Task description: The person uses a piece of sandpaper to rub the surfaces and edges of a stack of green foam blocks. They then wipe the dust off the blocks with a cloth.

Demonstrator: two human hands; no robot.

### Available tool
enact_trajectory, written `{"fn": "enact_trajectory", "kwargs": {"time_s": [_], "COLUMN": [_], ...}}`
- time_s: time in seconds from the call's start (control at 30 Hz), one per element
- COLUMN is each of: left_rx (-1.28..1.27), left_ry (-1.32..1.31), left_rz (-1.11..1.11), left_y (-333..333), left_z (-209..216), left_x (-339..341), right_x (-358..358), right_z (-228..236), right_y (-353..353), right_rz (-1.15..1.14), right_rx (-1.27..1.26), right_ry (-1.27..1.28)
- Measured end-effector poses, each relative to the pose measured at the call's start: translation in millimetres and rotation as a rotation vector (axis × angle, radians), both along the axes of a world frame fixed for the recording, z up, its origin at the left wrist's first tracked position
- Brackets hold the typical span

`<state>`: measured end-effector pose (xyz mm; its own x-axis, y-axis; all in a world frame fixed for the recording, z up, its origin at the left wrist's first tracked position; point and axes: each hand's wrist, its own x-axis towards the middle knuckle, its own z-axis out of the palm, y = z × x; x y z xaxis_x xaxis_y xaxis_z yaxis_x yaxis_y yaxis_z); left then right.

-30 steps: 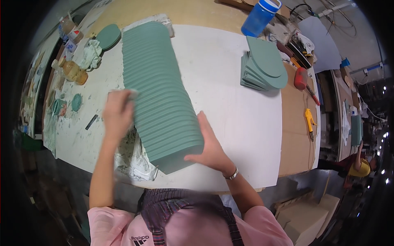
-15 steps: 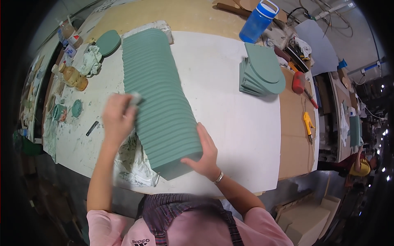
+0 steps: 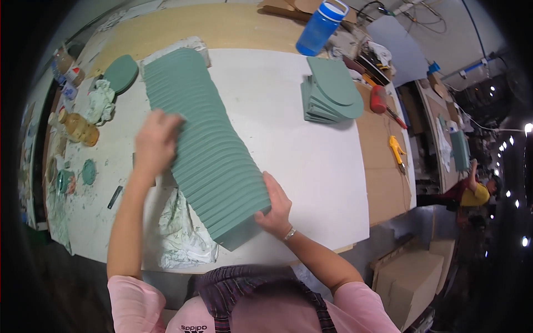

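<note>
A long row of overlapping green panels (image 3: 202, 139) lies slanted across the white work surface, its stepped edges upward. My left hand (image 3: 155, 141) is at its left edge, around the middle, fingers pinched together and blurred by motion. Whatever they hold cannot be made out. At the near right corner my right hand (image 3: 276, 206) grips the row, fingers along the side and thumb at the end face. A stained white cloth (image 3: 183, 236) lies left of the near end. Under the far end sits a whitish block (image 3: 201, 47).
To the right is a stack of rounded green panels (image 3: 336, 91), with a blue bottle (image 3: 322, 29) behind. A red mallet (image 3: 378, 99) and yellow air gun (image 3: 396, 147) lie on cardboard. Bottles (image 3: 79, 127) and a green-smeared jar (image 3: 65, 181) stand left. Another person (image 3: 472, 191) is far right.
My left hand has moved farther along the left edge, away from me. The pale piece at its fingertips no longer shows. My right hand stays at the near corner; the whole view has shifted.
</note>
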<state>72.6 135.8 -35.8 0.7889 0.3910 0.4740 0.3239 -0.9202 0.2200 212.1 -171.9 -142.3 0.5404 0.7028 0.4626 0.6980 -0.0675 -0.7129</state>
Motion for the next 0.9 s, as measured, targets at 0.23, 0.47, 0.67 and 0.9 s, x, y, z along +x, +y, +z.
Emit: {"fn": "enact_trajectory", "kwargs": {"time_s": [0.23,0.47,0.67,0.9], "left_rx": [-0.033,-0.091,-0.175,-0.149], "left_ry": [0.068,-0.042,0.049,-0.03], "left_rz": [-0.326,-0.305,-0.34,-0.353], "left_y": [-20,-15,-9,-6], "left_z": [24,9,15,9], "left_x": [-1,-2,-7,38], "right_x": [3,-6,5,1], "right_z": [0,-2,-2,-6], "right_y": [-2,5,-6,-4], "right_rz": [-0.093,-0.104,-0.135,-0.035], "right_rx": [0.039,0.028,0.001,-0.043], "right_ry": [-0.01,-0.012,-0.003,0.084]}}
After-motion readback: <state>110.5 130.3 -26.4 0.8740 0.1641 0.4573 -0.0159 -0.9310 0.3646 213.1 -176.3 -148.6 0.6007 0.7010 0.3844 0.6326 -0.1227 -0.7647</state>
